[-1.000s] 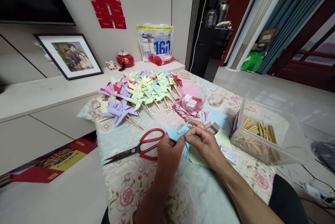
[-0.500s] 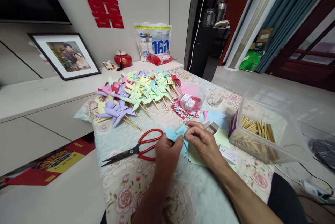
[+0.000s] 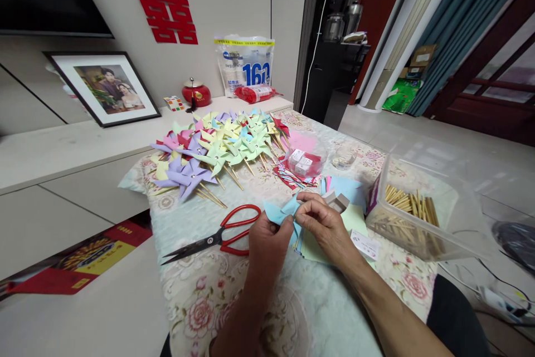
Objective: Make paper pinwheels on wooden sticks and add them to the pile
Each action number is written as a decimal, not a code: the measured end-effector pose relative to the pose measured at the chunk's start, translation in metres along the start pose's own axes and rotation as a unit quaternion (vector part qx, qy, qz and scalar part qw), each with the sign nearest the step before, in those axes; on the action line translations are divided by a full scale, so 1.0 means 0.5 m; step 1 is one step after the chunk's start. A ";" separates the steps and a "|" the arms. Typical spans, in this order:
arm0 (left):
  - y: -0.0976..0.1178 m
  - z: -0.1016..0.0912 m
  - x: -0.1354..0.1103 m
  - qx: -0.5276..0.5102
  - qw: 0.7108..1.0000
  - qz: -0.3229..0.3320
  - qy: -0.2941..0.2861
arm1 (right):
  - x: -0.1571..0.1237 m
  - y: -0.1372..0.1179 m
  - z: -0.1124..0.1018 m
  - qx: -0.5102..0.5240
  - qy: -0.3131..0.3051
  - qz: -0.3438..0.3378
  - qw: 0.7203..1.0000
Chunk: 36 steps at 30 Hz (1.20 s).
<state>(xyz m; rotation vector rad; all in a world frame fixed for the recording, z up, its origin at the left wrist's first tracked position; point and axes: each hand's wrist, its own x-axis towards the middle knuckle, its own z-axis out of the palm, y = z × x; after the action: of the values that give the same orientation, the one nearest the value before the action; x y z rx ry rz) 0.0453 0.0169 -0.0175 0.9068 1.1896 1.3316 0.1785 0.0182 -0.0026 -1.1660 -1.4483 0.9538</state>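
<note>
A flowery cloth [image 3: 200, 290] lies spread out in front of you. On the left, paper pinwheels [image 3: 219, 156] lie in a heap, with red-handled scissors [image 3: 214, 240] nearer you. In the middle, your left hand [image 3: 270, 241] pinches blue paper [image 3: 275, 213] just above the cloth, and your right hand [image 3: 324, 226] pinches its right side. Farther right, a clear box [image 3: 460, 220] holds sticks [image 3: 412, 209].

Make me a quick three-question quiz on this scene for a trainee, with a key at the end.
1. What colour is the paper that the left hand holds and the right hand touches?

2. True or false: the scissors have red handles.

3. What is in the clear plastic box?
A. Pinwheels
B. Thin sticks
C. A framed picture

Key: 1. Light blue. 2. True. 3. B.
</note>
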 end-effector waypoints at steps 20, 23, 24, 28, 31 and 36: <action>-0.003 0.001 -0.006 0.066 0.997 0.038 0.015 | -0.003 0.003 0.000 -0.028 -0.002 0.003 1.000; 0.000 0.001 -0.007 0.079 0.995 0.052 0.019 | -0.004 -0.002 0.002 -0.023 0.002 0.015 1.000; 0.000 0.001 -0.007 0.079 0.995 0.053 0.018 | -0.004 -0.003 0.002 -0.018 0.002 0.022 1.000; 0.001 0.001 -0.007 0.055 0.998 0.038 0.003 | -0.006 -0.004 0.005 0.019 -0.002 0.051 0.999; 0.001 0.002 -0.006 0.039 0.999 0.029 0.000 | -0.007 0.004 0.005 0.037 0.014 0.062 0.997; 0.002 0.005 -0.004 0.014 1.000 0.021 -0.005 | -0.005 0.008 0.007 0.083 0.044 0.085 0.992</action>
<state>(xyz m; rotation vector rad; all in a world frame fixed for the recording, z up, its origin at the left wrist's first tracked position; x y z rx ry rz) 0.0477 0.0154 -0.0156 0.9616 1.1892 1.3460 0.1762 0.0167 -0.0077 -1.2064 -1.1909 1.1035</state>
